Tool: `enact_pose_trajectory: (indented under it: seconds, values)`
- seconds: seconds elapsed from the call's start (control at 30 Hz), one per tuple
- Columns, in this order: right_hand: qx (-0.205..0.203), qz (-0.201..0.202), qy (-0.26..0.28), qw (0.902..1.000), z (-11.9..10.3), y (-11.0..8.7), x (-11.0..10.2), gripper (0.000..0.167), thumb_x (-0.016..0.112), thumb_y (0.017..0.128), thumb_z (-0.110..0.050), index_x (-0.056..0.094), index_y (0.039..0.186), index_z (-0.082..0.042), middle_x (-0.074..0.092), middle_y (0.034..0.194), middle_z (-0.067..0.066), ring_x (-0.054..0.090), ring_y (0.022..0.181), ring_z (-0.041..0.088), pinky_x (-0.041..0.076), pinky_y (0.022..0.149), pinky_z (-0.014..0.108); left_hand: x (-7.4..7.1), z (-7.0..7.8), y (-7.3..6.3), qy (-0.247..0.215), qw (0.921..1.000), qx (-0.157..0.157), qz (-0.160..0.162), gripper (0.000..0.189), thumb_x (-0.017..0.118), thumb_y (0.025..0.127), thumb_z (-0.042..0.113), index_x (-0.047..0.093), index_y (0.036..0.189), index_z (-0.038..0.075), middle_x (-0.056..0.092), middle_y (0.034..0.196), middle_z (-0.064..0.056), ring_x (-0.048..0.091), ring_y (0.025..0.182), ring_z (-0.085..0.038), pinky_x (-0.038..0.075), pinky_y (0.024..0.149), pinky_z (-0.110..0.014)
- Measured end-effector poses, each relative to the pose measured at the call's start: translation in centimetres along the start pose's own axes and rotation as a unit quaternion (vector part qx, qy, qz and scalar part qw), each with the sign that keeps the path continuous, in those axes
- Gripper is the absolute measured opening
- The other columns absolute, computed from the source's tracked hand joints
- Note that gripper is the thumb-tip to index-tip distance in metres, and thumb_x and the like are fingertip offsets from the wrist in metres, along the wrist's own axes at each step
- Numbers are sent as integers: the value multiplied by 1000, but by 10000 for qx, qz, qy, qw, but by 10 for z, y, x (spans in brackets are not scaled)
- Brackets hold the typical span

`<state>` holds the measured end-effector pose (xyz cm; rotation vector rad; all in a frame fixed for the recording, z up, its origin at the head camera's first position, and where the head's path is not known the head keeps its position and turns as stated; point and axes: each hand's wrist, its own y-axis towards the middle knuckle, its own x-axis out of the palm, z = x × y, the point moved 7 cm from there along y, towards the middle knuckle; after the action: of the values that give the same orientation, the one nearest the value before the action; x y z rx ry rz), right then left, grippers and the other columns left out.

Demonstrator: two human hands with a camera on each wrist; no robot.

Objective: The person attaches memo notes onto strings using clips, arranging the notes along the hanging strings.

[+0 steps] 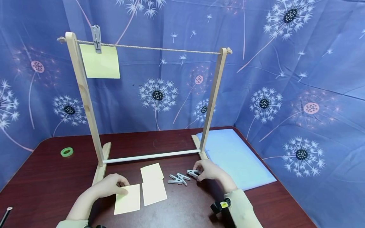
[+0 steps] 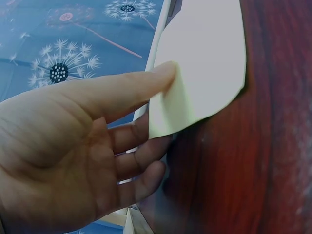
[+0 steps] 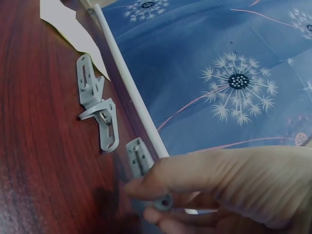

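My left hand (image 1: 112, 186) pinches the edge of a pale yellow paper square (image 1: 129, 201) between thumb and fingers; in the left wrist view the sheet (image 2: 204, 53) bends at the thumb. Two more yellow squares (image 1: 154, 192) lie overlapping to its right. With thumb and fingers, my right hand (image 1: 209, 171) grips a grey clothespin (image 1: 192, 173), partly hidden by the fingers. Two other grey clothespins (image 1: 179, 179) lie touching on the table just left of it. Above, a grey clothespin (image 1: 97, 38) clips a yellow paper square (image 1: 100, 61) to the rope (image 1: 159, 48).
A wooden frame with a left post (image 1: 86, 98), right post (image 1: 213, 98) and white bottom rod (image 1: 151, 156) stands behind the papers. A light blue board (image 1: 236, 158) lies at right, a green tape roll (image 1: 67, 152) at left. A patterned curtain (image 1: 176, 19) hangs behind.
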<state>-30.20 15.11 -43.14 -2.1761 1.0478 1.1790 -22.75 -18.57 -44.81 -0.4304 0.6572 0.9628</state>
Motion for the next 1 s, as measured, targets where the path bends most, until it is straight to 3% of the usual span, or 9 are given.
enact_pose_trajectory:
  seconds: [0.13,0.4,0.6,0.73,0.87,1.0]
  values:
    - [-142,205,443,9987,5,2,-3,27,69,67,6,67,93,1,67,76,4,54,64,2,48,59,19,-1,-3,-1,-76,10000,-31,2,10,72,85,15,73,88,6,66,79,5,50,73,4,44,64,-22]
    - [-276,500,1178,9914,10,4,-5,28,69,73,2,69,101,3,71,89,10,63,78,5,53,72,19,-1,-6,-2,-678,9975,-56,-198,12,69,89,12,71,91,1,68,82,0,52,77,2,45,69,-22]
    - [-257,765,2226,9716,13,3,-7,29,72,76,3,64,103,8,69,95,20,66,86,11,55,80,24,-2,-5,-2,-1341,9905,-9,-317,16,65,91,8,67,94,-8,67,81,-3,54,72,0,45,64,-21]
    - [-250,982,2694,9577,18,4,-8,31,70,79,4,61,108,11,68,98,23,65,89,9,53,78,20,-2,-6,-1,-1677,9852,-102,-325,20,64,92,7,64,98,-12,67,80,-3,57,70,-1,46,60,-21]
    - [-256,1143,3136,9423,23,4,-8,35,66,82,5,59,114,15,64,107,29,65,91,6,54,77,20,-4,-6,0,-1656,9857,-248,-203,23,65,92,10,63,101,-12,67,81,-1,58,70,-2,47,60,-22]
    - [-188,1286,3222,9377,25,4,-10,37,66,86,0,59,120,14,62,117,32,64,98,7,54,81,21,-6,-6,1,-1633,9860,-351,-18,25,66,91,12,62,101,-11,65,82,-2,57,70,-4,49,61,-23]
